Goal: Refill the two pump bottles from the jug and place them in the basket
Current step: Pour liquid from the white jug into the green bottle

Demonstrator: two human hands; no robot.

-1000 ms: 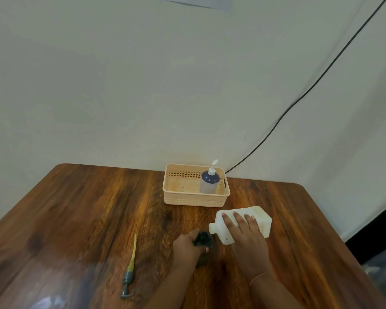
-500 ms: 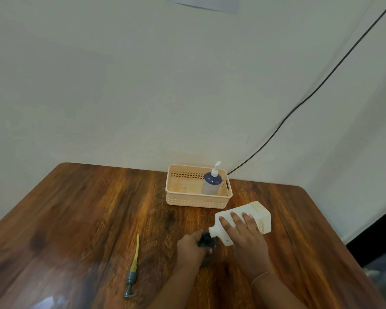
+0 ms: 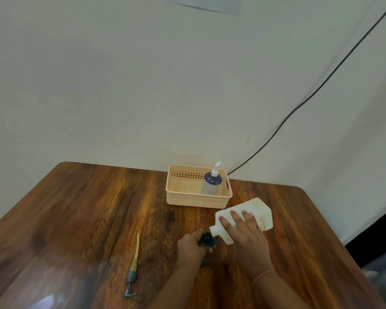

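Jug (image 3: 250,217) tipped further in right hand (image 3: 246,239), spout now meeting dark bottle (image 3: 207,240) gripped by left hand (image 3: 191,247); second refill underway

Brown wooden table (image 3: 80,219) against pale wall (image 3: 120,85), peach perforated plastic basket (image 3: 197,200) at its far edge, blue-capped white-pump bottle (image 3: 211,183) upright in basket's right end, white plastic jug (image 3: 257,214) tipped before basket, spout over dark open bottle (image 3: 206,240), grey-headed yellow-tubed pump (image 3: 133,270) lying left.
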